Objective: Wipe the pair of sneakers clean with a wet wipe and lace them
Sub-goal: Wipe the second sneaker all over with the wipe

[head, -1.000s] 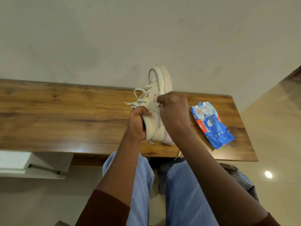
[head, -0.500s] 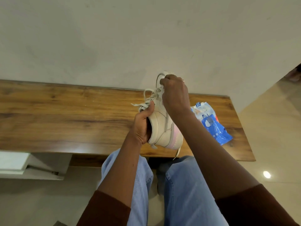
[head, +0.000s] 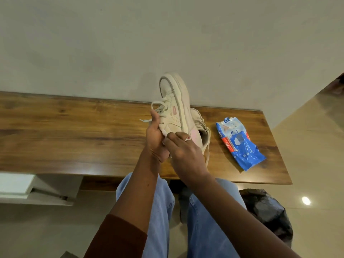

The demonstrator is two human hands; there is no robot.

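The left hand (head: pixel 154 138) grips the sneaker (head: pixel 176 101) by its collar, toe up above the table (head: pixel 74 127). The right hand (head: pixel 184 151) curls its fingers round a wipe (head: pixel 164 135) at the shoe's side. The sneaker is likely light, stiff-soled and soft-walled, so the collar hold should steady it best.

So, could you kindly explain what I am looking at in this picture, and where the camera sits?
There is no machine here: a person wears one camera on the head, and it looks down at their own two hands. The left hand grips a sneaker, raised with its toe up. The right hand pinches what looks like a white wipe against the sneaker near its heel. On the wooden table lie the second sneaker and a blue wipes pack.
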